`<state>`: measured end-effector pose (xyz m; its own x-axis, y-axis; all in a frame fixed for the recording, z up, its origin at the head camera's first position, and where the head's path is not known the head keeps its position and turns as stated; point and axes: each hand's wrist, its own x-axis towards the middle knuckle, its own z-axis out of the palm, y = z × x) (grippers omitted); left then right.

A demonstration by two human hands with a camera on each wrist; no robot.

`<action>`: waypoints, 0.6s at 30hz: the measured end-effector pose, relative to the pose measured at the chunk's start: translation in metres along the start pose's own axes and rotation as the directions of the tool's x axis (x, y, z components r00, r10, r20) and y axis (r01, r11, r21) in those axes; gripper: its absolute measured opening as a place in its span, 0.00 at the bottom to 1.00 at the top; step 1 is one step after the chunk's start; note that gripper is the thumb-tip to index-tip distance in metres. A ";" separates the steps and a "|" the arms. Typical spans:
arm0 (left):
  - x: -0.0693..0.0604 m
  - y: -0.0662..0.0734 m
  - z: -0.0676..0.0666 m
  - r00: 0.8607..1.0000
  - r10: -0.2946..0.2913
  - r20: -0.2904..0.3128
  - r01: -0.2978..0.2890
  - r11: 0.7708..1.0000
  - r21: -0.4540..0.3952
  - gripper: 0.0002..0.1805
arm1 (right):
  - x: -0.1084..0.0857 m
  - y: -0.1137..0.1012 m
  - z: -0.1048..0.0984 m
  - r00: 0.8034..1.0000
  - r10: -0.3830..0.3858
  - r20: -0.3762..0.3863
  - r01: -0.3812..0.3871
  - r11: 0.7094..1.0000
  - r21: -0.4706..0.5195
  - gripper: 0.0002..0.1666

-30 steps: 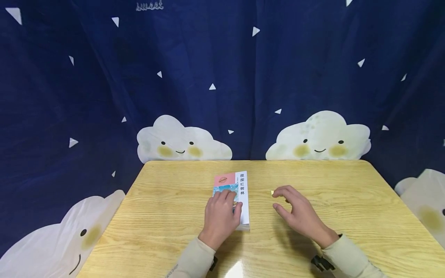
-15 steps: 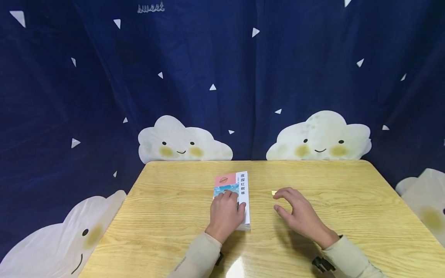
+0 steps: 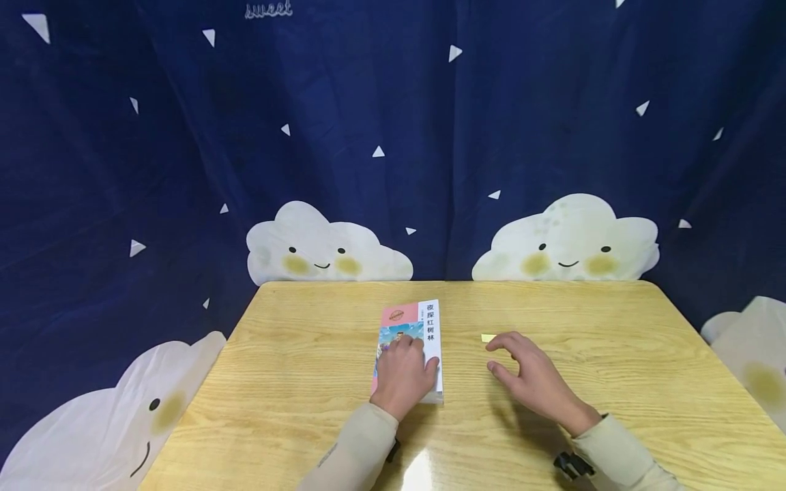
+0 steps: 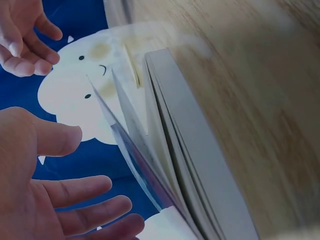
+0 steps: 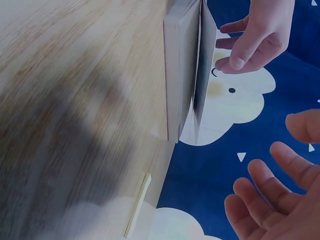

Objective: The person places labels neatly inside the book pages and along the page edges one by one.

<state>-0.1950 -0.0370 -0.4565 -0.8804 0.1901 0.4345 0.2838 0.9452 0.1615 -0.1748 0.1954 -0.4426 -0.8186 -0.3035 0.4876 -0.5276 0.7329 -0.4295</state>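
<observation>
A book (image 3: pixel 432 351) with a pink, blue and white cover lies face up on the wooden table, its pages slightly parted in the left wrist view (image 4: pixel 200 150). My left hand (image 3: pixel 403 375) is over the lower part of its cover, fingers relaxed and gripping nothing; in both wrist views a gap shows between the fingers and the cover. To the right of the book, my right hand (image 3: pixel 540 382) hovers above the table with bent, spread fingers and holds nothing. Just beyond its fingertips lies a small pale yellow pad (image 3: pixel 488 338), seen edge-on in the right wrist view (image 5: pixel 137 206).
The wooden table (image 3: pixel 295 354) ends at a dark blue curtain (image 3: pixel 344 102) with white triangles and smiling clouds. Dark straps sit at both wrists, and a bright reflection shows at the table's near edge.
My left hand has shifted to the right over the book, uncovering more of the cover's left side. The right hand has hardly moved.
</observation>
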 end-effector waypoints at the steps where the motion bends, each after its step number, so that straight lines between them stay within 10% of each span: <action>1: 0.001 0.000 0.001 1.000 0.000 0.001 0.000 1.000 0.002 0.18 | 0.000 0.000 0.000 1.000 0.005 0.007 -0.005 1.000 0.002 0.14; 18: 0.003 0.010 0.018 0.968 -0.105 0.228 0.102 0.995 0.025 0.33 | -0.004 0.006 0.005 0.999 0.012 0.030 -0.012 1.000 -0.008 0.14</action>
<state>-0.2016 -0.0218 -0.4695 -0.9686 0.1457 0.2016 0.1833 0.9660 0.1825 -0.1762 0.1981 -0.4508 -0.8314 -0.3123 0.4596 -0.5159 0.7411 -0.4297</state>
